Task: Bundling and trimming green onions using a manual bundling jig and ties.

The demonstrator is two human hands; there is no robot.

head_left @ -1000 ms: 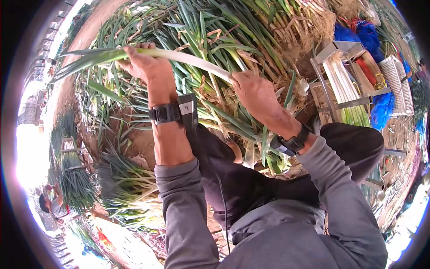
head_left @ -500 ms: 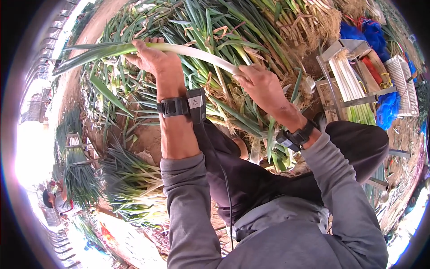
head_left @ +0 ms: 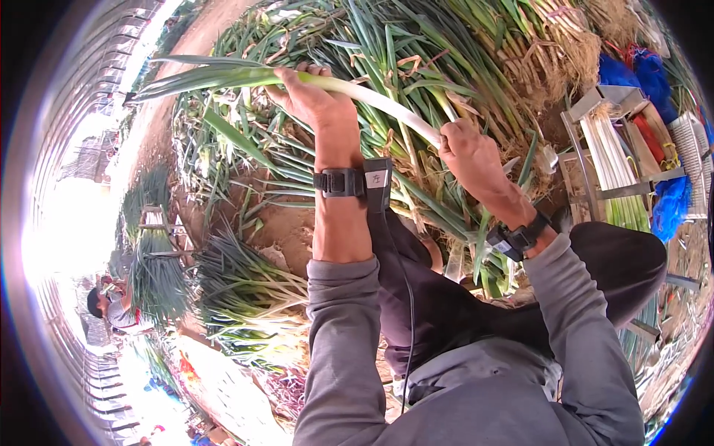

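Note:
A long green onion stretches between my two hands, its white stalk to the right and its green leaves fanning out to the left. My left hand is closed round it where white turns to green. At the white lower end, my right hand grips with curled fingers; they hide the root tip. One drooping green leaf hangs below the left hand. Beneath both hands lies a thick heap of untrimmed onions, with leaves spread to the left and hairy roots at upper right.
Right of my bent knee, a metal rack holds a bundle of clean white onions. Blue netting and a white basket lie beyond. Another onion pile sits on the left. Farther left, a person is beside a leafy bundle.
The whole view has shifted, so the scene sits farther right. My hands are slightly closer together along the onion, and the right fingers look more tightly curled round its end.

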